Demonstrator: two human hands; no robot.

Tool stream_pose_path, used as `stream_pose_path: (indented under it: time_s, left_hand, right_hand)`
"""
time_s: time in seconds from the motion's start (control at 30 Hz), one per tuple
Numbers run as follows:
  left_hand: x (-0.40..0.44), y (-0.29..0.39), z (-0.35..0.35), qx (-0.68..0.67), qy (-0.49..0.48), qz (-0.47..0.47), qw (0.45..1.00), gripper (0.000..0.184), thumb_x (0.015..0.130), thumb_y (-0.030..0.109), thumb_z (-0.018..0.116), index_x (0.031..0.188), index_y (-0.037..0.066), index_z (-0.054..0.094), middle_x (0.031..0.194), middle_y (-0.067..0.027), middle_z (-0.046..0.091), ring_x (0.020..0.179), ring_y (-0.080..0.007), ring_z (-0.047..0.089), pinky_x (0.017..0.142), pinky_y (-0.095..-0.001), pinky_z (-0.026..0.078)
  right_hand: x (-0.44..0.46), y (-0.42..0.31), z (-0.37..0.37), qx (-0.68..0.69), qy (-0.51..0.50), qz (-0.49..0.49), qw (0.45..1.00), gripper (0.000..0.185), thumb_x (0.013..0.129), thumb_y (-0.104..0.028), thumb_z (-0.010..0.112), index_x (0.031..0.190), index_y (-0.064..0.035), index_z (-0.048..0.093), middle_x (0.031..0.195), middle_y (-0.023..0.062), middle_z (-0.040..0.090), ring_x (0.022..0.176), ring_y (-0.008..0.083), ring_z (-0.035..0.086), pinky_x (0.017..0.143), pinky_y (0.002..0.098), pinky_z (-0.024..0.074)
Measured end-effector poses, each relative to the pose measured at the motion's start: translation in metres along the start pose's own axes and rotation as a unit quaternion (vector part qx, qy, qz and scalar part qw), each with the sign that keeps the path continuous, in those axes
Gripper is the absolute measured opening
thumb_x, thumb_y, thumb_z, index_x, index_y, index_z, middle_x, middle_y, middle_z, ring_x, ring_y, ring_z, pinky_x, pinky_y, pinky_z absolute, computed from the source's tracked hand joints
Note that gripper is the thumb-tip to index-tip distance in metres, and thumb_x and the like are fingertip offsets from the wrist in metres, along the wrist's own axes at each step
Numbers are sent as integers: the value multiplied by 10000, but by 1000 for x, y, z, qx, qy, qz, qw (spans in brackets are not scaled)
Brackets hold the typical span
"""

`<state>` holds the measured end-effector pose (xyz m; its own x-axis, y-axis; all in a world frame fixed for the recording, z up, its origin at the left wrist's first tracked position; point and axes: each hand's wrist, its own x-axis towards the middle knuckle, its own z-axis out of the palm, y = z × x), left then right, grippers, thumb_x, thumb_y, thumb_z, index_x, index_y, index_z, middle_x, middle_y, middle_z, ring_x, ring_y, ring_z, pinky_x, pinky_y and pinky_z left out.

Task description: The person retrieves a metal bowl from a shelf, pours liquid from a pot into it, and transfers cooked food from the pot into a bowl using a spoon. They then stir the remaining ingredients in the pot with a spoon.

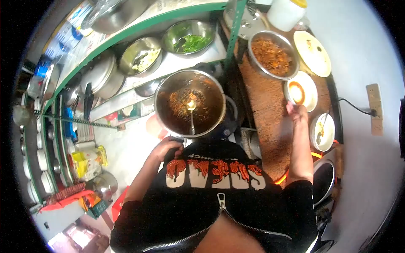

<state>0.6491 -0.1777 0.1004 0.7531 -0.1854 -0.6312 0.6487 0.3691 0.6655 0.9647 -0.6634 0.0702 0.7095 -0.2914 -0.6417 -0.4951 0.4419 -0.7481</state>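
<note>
My left hand (167, 148) is closed on the dark handle at the near side of a deep metal pot (162, 103). Dark brown bits lie in the bottom of the pot, with a metal spoon (192, 122) resting in them. Over on the right, my right hand (298, 110) is at the near rim of a white bowl (311, 90) that has reddish-brown liquid in it. Its fingers look bent against the rim; what they hold, if anything, is too small to make out.
Beyond the white bowl stands a metal bowl of reddish-brown food (270, 55), beside a pale yellow lid (312, 52). Nearer is another white bowl (322, 133) with a utensil. Bowls of chopped greens (194, 43) and pale pieces (147, 59) sit on the green-framed shelf (139, 21).
</note>
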Motion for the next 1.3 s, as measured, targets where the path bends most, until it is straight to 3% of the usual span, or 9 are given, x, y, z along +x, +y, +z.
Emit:
stream_pose_path:
  time_s: [0.17,0.23,0.3,0.37,0.57,0.73,0.93,1.03,1.3]
  left_hand:
    - [-8,11,13,-47,46,-45,997,127,801,108,557,720,14,528,639,-61,540,508,-129,488,463,-253,378]
    - [-5,6,5,-33,12,-37,999,132,795,103,566,714,8,526,627,-66,540,490,-134,486,446,-256,378]
    - [-3,2,3,-37,5,-38,999,140,798,91,564,698,4,517,608,-62,526,479,-129,474,451,-257,378]
    - [-2,1,1,-32,-3,-33,999,145,800,87,561,691,4,515,605,-57,522,478,-126,472,454,-255,377]
    - [-10,9,4,21,27,-47,998,71,811,80,561,813,18,525,677,-48,549,556,-124,506,505,-250,399]
    - [-9,3,-1,14,6,-40,999,89,811,68,556,869,3,535,697,-64,566,581,-134,516,545,-256,419]
    - [-11,7,6,22,21,-28,999,100,798,90,560,855,8,549,693,-57,574,575,-130,519,548,-257,424]
    - [-10,9,7,39,10,-32,999,90,805,104,552,812,14,554,668,-52,562,556,-131,513,537,-255,422]
    - [-2,-3,6,72,-1,-12,997,87,814,95,552,791,17,521,634,-46,534,536,-130,504,514,-263,413]
  right_hand:
    - [-75,33,43,-88,-66,33,993,385,937,-289,496,1221,-37,434,981,170,605,774,244,653,647,362,580]
    - [-127,51,81,-229,-153,-24,961,330,915,-236,548,1182,-45,516,933,109,630,679,146,612,551,292,522]
    - [-175,78,116,-386,-232,-198,871,278,868,-174,610,1100,-23,592,866,56,647,675,134,600,594,270,486]
    - [-190,112,143,-458,-324,-390,730,243,814,-170,651,1009,-25,635,836,127,661,736,217,645,647,312,505]
    - [-217,198,210,-657,-506,-342,442,190,768,-257,617,838,-82,642,798,137,624,790,339,607,682,450,480]
    - [-195,264,220,-721,-546,-225,364,213,795,-244,596,854,-42,627,845,161,630,837,314,616,738,438,488]
    - [-185,264,214,-733,-461,-234,442,215,744,-155,564,877,6,612,918,183,633,869,327,620,751,411,513]
    - [-181,240,205,-707,-358,-447,415,222,801,-135,511,976,-23,588,845,153,650,777,304,649,685,401,537]
    - [-176,181,185,-735,-330,-497,323,225,785,-72,531,998,-68,600,760,101,634,695,259,650,582,372,521]
